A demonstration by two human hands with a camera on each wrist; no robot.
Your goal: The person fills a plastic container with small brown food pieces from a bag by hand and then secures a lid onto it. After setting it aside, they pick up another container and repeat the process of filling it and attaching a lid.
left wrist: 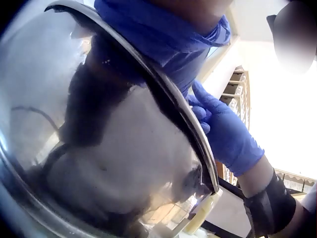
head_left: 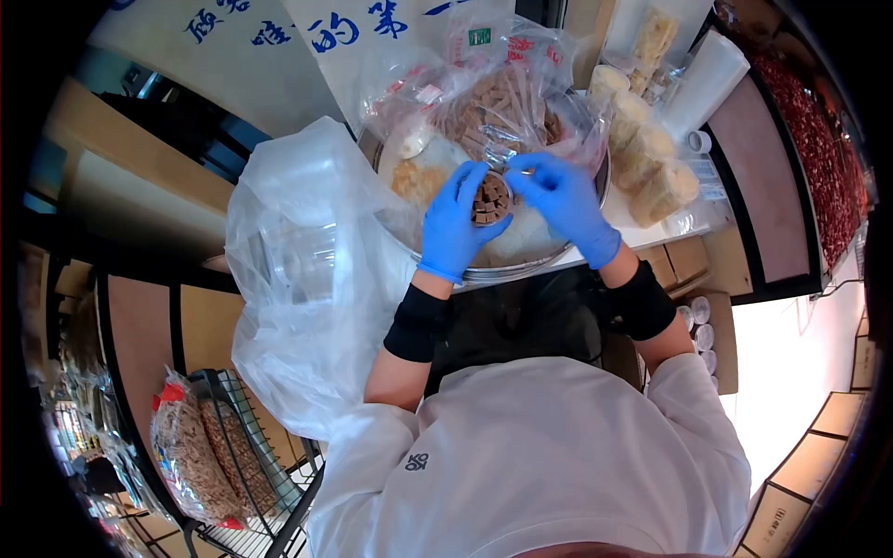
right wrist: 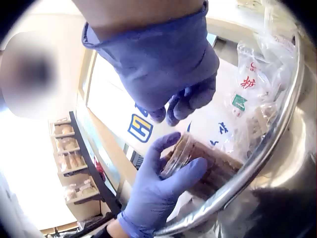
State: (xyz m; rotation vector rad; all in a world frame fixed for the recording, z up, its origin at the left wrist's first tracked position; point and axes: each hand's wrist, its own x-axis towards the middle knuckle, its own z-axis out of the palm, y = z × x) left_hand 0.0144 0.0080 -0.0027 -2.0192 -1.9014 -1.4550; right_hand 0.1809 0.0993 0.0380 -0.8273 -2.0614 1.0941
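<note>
A clear round jar (head_left: 490,198) filled with brown cubes is gripped by my blue-gloved left hand (head_left: 453,223), thumb on one side and fingers on the other. In the right wrist view the jar (right wrist: 200,166) tilts over the metal rim, with the left hand (right wrist: 157,186) around its mouth end. My gloved right hand (head_left: 563,203) is beside the jar's opening, fingers curled; in the right wrist view the right hand (right wrist: 166,74) hangs above the jar, apart from it. Whether it pinches something is unclear. A plastic bag of brown cubes (head_left: 498,112) lies beyond the hands.
A large round metal pan (head_left: 484,275) sits under the hands. On the left hangs a big clear bag of empty containers (head_left: 302,242). Filled jars (head_left: 665,191) and a white plastic roll (head_left: 712,79) stand at the right. A wire basket with packed bags (head_left: 200,456) is lower left.
</note>
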